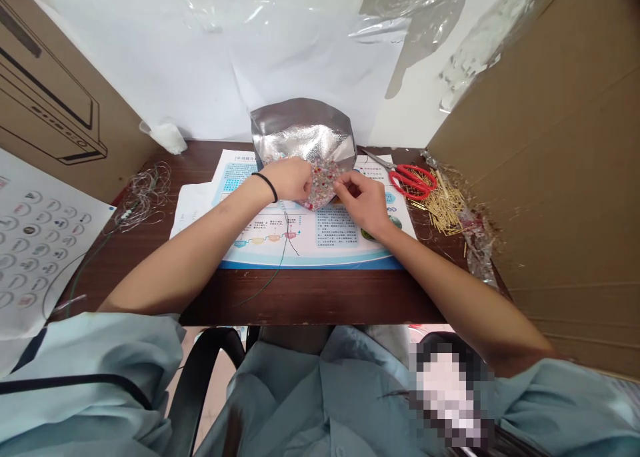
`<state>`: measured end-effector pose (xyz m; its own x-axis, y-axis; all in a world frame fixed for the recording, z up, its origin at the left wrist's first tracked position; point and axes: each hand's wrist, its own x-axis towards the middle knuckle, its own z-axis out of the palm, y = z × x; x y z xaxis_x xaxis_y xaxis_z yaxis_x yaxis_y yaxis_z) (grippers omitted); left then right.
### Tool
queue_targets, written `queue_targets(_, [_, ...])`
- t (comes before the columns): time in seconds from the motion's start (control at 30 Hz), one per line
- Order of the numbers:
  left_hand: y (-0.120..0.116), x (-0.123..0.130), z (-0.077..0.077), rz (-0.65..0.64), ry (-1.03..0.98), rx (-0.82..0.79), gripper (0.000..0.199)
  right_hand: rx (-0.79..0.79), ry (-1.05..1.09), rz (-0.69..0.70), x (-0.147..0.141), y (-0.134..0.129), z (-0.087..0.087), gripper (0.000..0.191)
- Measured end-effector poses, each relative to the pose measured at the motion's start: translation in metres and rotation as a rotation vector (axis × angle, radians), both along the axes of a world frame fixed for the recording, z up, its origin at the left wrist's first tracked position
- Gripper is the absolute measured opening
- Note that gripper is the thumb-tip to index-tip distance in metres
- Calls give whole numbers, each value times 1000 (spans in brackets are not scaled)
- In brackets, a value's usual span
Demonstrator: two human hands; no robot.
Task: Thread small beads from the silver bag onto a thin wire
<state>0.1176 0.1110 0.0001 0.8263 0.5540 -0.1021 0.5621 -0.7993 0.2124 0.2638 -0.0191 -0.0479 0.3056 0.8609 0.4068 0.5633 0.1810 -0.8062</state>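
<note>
A silver foil bag (303,127) lies open at the middle back, with many small red, clear and pale beads (324,180) inside. My left hand (294,178), a black band at its wrist, is over the left part of the beads with its fingers curled closed. Over the right edge of the beads, my right hand (363,200) has thumb and index finger pinched together. Anything between either hand's fingertips is too small to make out. A thin dark green thread (284,250) hangs down from below my left hand across the printed sheet (250,254).
Red-handled scissors (413,181) lie at the right by a pile of thin golden sticks (445,207). Tangled clear thread (145,194) is on the table (300,297) at left. Cardboard walls stand on both sides. A white bag (170,137) sits back left.
</note>
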Motion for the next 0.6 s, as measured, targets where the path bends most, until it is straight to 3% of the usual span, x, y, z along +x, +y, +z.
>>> queue_targets(0.17, [-5, 2, 6, -43, 128, 50, 11, -15, 14, -20, -1, 0, 1, 13])
queue_targets(0.33, [-9, -8, 10, -64, -128, 11, 17, -8, 83, -28, -1, 0, 2, 12])
queue_targets(0.47, [-22, -14, 10, 50, -392, -222, 24, -10, 148, 5, 0, 1, -1, 11])
queue_targets(0.6, [-27, -17, 3, 181, -414, -368, 33, -31, 165, 21, 0, 2, -3, 12])
